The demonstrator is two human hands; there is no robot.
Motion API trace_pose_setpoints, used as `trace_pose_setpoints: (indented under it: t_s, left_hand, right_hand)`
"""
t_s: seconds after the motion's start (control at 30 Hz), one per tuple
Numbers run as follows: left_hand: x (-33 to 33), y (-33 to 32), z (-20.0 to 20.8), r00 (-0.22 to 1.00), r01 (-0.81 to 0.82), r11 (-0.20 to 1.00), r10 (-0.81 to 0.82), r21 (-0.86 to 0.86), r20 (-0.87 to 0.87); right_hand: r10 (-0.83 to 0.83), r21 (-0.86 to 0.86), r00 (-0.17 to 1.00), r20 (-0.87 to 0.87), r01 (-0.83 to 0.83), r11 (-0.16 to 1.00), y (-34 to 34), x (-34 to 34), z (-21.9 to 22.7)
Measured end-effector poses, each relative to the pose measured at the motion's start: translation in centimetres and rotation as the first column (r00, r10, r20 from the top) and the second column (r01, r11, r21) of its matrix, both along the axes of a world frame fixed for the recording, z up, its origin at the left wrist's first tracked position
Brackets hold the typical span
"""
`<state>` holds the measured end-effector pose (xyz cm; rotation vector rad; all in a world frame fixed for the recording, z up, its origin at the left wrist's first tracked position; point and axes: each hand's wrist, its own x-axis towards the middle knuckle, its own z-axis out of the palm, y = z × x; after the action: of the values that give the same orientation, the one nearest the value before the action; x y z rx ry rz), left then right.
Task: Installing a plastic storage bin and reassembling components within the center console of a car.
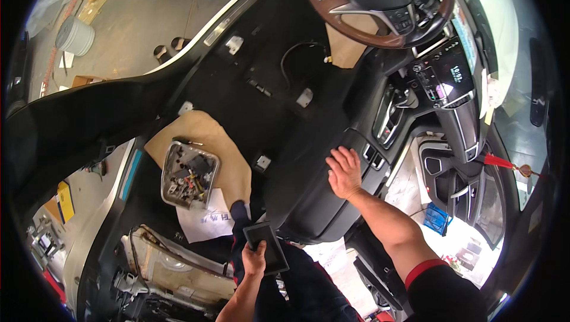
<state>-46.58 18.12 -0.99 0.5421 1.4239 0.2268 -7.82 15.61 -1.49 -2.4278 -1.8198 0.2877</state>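
My left hand [254, 258] grips a dark, flat, rectangular tablet-like panel [274, 255] by its left edge, thumb over its face. It is held low, above my legs. My right hand [345, 173] lies with fingers spread on the black centre console [320, 206] of a car. Nothing is in that hand. To the left of the console a clear plastic tub [216, 175] full of small metal and black parts stands on brown paper [234, 165]. A white printed sheet [205, 224] lies by the tub, partly under it.
Bare black carpet with metal brackets [304, 97] and a loose cable [286, 61] covers the car floor; the seats are out. Ahead are the steering wheel [392, 41] and lit dash screen [454, 75]. Doorways open on both sides; a white bucket [76, 35] stands outside left.
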Motion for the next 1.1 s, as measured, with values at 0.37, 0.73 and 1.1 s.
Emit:
trace_pose_setpoints:
  t_s: [0.37,0.73,1.1]
  left_hand:
    - [-1.0,-2.5,-0.3,0.991,-0.084,0.996,0.082,0.018,0.101]
    - [-3.4,-6.5,-0.9,0.996,-0.071,0.992,0.066,0.106,0.054]
    - [-3.8,-7.9,-0.2,0.993,-0.116,0.992,0.115,0.059,0.027]
  right_hand:
    - [-0.003,-0.003,0.999,0.042,0.003,1.000,-0.5,0.1,0.1]
    - [-0.021,0.028,0.999,0.040,0.020,0.999,-1.1,0.0,0.0]
    - [0.007,0.097,0.997,0.073,-0.014,0.995,-1.0,-0.2,0.0]
